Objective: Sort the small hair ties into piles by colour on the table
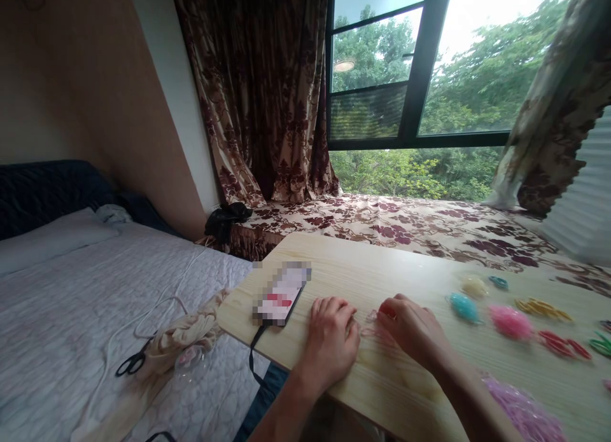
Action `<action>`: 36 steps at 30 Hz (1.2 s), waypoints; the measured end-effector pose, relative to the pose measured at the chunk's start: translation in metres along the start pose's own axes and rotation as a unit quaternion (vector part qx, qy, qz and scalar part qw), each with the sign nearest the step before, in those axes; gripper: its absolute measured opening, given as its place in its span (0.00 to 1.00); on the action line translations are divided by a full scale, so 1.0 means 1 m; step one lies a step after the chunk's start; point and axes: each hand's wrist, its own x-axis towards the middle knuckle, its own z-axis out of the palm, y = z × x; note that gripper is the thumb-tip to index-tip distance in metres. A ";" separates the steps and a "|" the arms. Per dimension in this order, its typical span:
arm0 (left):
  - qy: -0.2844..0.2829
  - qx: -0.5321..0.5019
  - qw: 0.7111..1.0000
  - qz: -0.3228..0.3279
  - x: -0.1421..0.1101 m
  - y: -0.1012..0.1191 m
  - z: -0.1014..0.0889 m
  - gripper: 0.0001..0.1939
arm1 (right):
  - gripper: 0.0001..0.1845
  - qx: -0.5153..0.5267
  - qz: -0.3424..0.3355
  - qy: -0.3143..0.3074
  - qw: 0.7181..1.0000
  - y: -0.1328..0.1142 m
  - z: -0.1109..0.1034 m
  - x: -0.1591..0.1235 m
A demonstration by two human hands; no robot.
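Both my hands rest on a light wooden table (382,391). My left hand (331,340) lies knuckles up with fingers curled, its fingertips pressed on the tabletop beside thin pink elastic bands (377,332). My right hand (411,331) sits just right of it, fingers pinched together on one of those small pink bands near its thumb. The bands between the hands are faint and partly hidden by the fingers.
A phone (281,294) with a black cable lies at the table's left end. Small piles of coloured bands lie to the right: teal (463,306), pink (510,321), yellow (541,308), red (563,345), plus a purple heap (522,411). Scissors (131,364) lie on the bed.
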 end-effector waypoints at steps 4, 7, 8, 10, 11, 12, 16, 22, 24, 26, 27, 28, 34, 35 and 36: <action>0.003 0.001 1.000 0.001 0.000 0.000 0.000 0.13 | 0.12 0.003 -0.006 0.000 1.000 0.004 0.003 0.001; 0.004 0.002 1.000 0.003 0.000 0.000 0.000 0.13 | 0.12 0.012 -0.005 0.002 1.000 0.007 0.006 0.003; 0.004 0.002 1.000 0.004 0.000 0.000 0.000 0.13 | 0.12 0.016 -0.005 0.003 1.000 0.008 0.007 0.003; 0.005 0.002 1.000 0.004 0.000 0.000 0.000 0.13 | 0.13 0.025 -0.004 0.005 1.000 0.010 0.008 0.005; 0.005 0.003 1.000 0.004 0.000 0.000 0.000 0.13 | 0.13 0.029 -0.005 0.006 1.000 0.010 0.009 0.006; 0.004 0.003 1.000 0.004 0.000 0.000 0.000 0.13 | 0.13 0.034 -0.005 0.006 0.999 0.010 0.010 0.006; 0.001 0.004 1.000 0.006 0.000 0.000 0.000 0.13 | 0.14 0.045 -0.004 0.007 0.999 0.007 0.013 0.008; -0.002 0.008 1.000 0.009 0.001 -0.001 0.000 0.12 | 0.12 0.066 -0.013 0.014 0.998 0.009 0.010 0.004; 0.000 0.009 1.000 0.010 0.001 -0.001 0.000 0.12 | 0.11 0.079 -0.018 0.024 0.996 0.012 0.009 0.003; 0.002 0.010 1.000 0.010 0.000 -0.001 0.001 0.12 | 0.12 0.095 -0.026 0.040 0.994 0.014 0.009 0.001; 0.003 0.011 1.000 0.010 0.000 -0.001 0.001 0.12 | 0.13 0.104 -0.031 0.051 0.993 0.016 0.008 0.000; 0.005 0.012 1.000 0.010 0.000 -0.001 0.001 0.12 | 0.14 0.112 -0.036 0.062 0.991 0.017 0.008 -0.002; 0.007 0.020 1.000 0.010 -0.001 -0.001 0.001 0.12 | 0.17 0.141 -0.048 0.115 0.982 0.036 -0.001 -0.027; 0.006 0.021 1.000 0.010 -0.001 -0.002 0.001 0.12 | 0.18 0.143 -0.045 0.120 0.981 0.044 -0.004 -0.035; 0.006 0.021 1.000 0.011 -0.001 -0.002 0.002 0.12 | 0.19 0.145 -0.039 0.124 0.981 0.053 -0.006 -0.042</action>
